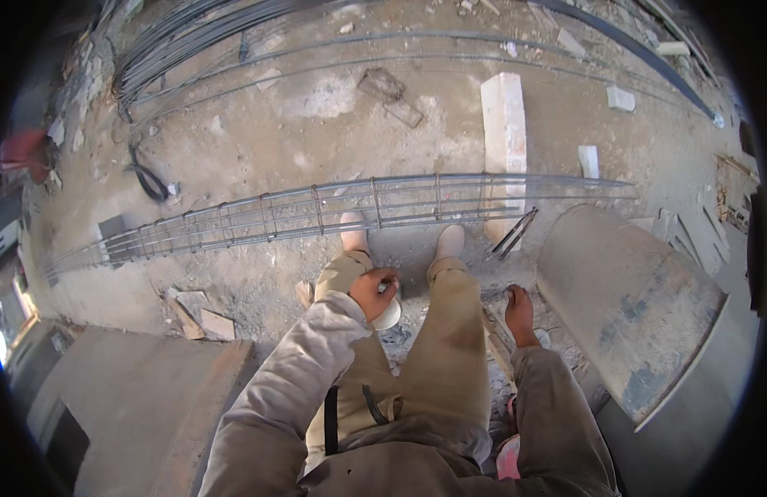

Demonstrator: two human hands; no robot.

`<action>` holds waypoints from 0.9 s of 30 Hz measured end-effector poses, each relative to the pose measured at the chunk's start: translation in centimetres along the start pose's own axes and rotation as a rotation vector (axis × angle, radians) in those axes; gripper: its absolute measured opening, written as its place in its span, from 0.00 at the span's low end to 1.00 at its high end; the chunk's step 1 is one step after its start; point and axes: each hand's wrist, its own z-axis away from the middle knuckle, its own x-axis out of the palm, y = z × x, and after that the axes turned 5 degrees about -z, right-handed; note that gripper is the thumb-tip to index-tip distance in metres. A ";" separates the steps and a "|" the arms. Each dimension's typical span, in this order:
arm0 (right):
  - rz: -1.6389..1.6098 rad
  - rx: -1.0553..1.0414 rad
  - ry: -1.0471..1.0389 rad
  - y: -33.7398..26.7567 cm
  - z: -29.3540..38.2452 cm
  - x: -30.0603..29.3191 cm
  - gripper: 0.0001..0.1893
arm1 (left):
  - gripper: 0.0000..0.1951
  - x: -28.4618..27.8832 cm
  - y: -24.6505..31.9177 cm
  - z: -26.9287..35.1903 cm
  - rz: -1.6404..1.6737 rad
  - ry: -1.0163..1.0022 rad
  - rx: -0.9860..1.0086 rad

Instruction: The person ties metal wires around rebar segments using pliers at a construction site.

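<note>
A long rebar cage (377, 202) of bars and tied stirrups lies across the view, just beyond my feet. My left hand (374, 293) is over my left leg, thumb and fingers curled towards each other; a pale round object (388, 315) shows just under it, and whether the hand touches it is unclear. My right hand (521, 315) hangs beside my right leg with curled fingers; nothing is plainly visible in it. Narrow dark metal pieces (515, 234) lean by the cage's right part, ahead of the right hand.
A pale rectangular block (504, 130) passes under the cage. A large curved sheet (631, 304) stands at right. Bundled steel bars (178, 53) lie at upper left, wood scraps (200, 315) and a grey slab (141, 379) at lower left. Rubble dots the ground.
</note>
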 end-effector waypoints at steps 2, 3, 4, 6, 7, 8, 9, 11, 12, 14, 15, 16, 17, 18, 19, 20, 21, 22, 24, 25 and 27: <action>-0.330 0.169 -0.048 -2.0 -5.2 6.1 0.09 | 0.12 0.7 -3.1 -1.0 -0.039 0.106 -0.036; -0.483 0.151 -0.017 -1.5 -7.2 10.2 0.12 | 0.12 1.5 -4.6 -2.0 -0.033 0.159 -0.033; -0.532 0.251 -0.120 -1.5 -8.4 13.8 0.14 | 0.11 2.7 -6.3 -2.9 -0.042 0.096 -0.070; -0.797 0.244 -0.069 -0.3 -10.5 19.3 0.14 | 0.12 6.1 -7.4 -6.5 -0.079 0.033 -0.021; -1.020 0.450 -0.122 -1.2 -11.4 20.3 0.12 | 0.12 7.3 -7.8 -8.5 -0.128 0.033 0.050; -1.238 0.654 -0.168 -2.1 -12.2 20.9 0.11 | 0.13 8.4 -7.6 -10.6 -0.177 0.040 0.094; -1.417 0.706 -0.141 -3.0 -13.4 21.5 0.10 | 0.14 8.8 -7.2 -12.8 -0.243 0.056 0.146; -1.619 0.705 -0.125 -2.8 -15.0 21.8 0.09 | 0.15 10.4 -7.1 -16.8 -0.314 0.098 0.376; -1.673 0.650 -0.156 -2.9 -15.6 22.0 0.09 | 0.15 10.8 -7.0 -18.2 -0.340 0.089 0.394; -1.737 0.584 -0.199 -3.4 -15.9 22.4 0.08 | 0.14 11.4 -7.0 -19.7 -0.392 0.074 0.431; -1.748 0.568 -0.212 -3.5 -16.0 22.5 0.08 | 0.14 11.7 -7.1 -19.8 -0.432 0.060 0.445; -1.758 0.551 -0.223 -3.6 -16.1 22.4 0.07 | 0.14 11.9 -7.1 -19.9 -0.473 0.049 0.460; -1.710 0.532 -0.242 -3.6 -16.1 22.2 0.07 | 0.13 12.1 -7.2 -20.0 -0.513 0.038 0.476; -1.661 0.508 -0.261 -3.6 -16.0 21.9 0.07 | 0.12 12.3 -7.3 -19.9 -0.520 0.019 0.449; -1.612 0.483 -0.281 -3.5 -16.0 21.8 0.06 | 0.12 12.5 -7.4 -19.7 -0.528 0.000 0.423; -1.614 0.475 -0.274 -3.6 -16.1 21.7 0.06 | 0.11 12.5 -7.5 -19.5 -0.537 -0.019 0.398; -1.615 0.471 -0.265 -3.5 -16.0 21.8 0.06 | 0.10 12.8 -7.7 -19.3 -0.526 0.005 0.410; -1.617 0.466 -0.257 -3.5 -16.0 21.9 0.06 | 0.09 12.9 -7.8 -19.1 -0.516 0.028 0.421; -1.656 0.440 -0.248 -3.6 -15.9 22.1 0.06 | 0.08 13.3 -8.0 -18.7 -0.483 0.081 0.418; -1.676 0.426 -0.245 -3.6 -15.8 22.2 0.07 | 0.07 13.5 -8.0 -18.3 -0.460 0.110 0.403; -1.621 0.401 -0.158 -4.0 -15.6 22.1 0.07 | 0.06 13.7 -8.1 -17.6 -0.380 0.151 0.335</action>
